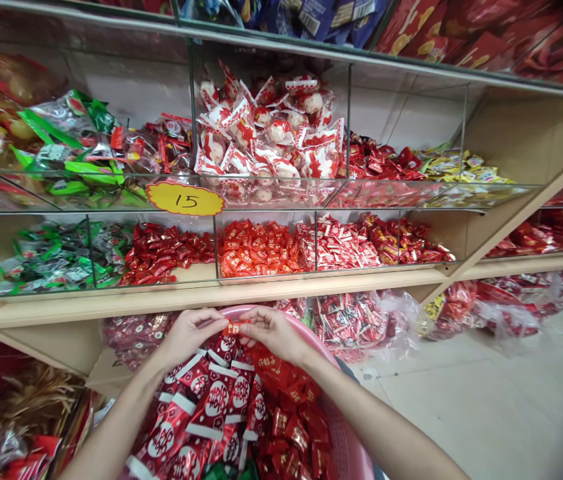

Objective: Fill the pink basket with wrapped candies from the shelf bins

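My left hand [188, 333] and my right hand [274, 331] meet over a pink basket [348, 447], both pinching one small red wrapped candy [234, 327] between their fingertips. The basket below them is heaped with red and white candy packets [216, 407] and small red candies [294, 427]. The hands sit just under the front edge of the lowest wooden shelf [261, 291].
Glass-fronted bins on the shelves hold green [66, 143], white and red [271, 133], red [256, 248] and yellow [461, 167] candies. A yellow tag marked 15 [184, 198] sticks on the glass. Plastic bags of candy [351, 320] lie under the shelf. Tiled floor [501, 400] spreads right.
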`<action>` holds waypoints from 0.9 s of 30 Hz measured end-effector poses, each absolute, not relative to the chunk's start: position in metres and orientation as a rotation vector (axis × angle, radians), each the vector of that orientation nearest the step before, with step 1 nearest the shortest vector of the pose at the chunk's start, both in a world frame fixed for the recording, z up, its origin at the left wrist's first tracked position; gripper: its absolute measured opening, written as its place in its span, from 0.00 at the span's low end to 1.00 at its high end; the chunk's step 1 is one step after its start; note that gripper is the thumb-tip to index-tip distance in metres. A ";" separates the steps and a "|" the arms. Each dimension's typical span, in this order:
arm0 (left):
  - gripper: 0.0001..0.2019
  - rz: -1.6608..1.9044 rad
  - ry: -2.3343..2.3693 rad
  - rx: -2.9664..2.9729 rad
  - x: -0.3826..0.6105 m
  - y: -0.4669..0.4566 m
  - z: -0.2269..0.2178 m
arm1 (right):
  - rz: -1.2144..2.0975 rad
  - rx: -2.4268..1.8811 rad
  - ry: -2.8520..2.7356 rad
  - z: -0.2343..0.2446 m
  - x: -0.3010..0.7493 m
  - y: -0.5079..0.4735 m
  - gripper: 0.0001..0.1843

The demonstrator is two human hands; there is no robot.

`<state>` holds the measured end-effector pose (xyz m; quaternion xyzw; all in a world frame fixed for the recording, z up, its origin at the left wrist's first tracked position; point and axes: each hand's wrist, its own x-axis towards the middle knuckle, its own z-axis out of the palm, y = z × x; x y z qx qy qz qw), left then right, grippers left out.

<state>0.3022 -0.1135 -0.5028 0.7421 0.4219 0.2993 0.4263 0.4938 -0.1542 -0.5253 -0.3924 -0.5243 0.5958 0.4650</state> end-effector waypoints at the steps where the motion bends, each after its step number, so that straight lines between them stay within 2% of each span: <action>1: 0.13 0.756 1.055 1.849 0.302 -0.114 -0.502 | 1.491 -0.952 -1.251 -0.527 0.495 -0.154 0.20; 6: 0.12 0.773 1.053 1.863 0.301 -0.114 -0.502 | 1.542 -1.012 -1.201 -0.531 0.498 -0.152 0.20; 21: 0.12 0.815 1.080 1.778 0.303 -0.117 -0.498 | 1.362 -0.948 -1.253 -0.525 0.499 -0.150 0.21; 27: 0.11 0.895 1.102 1.681 0.301 -0.115 -0.503 | 1.485 -0.933 -1.151 -0.516 0.494 -0.154 0.20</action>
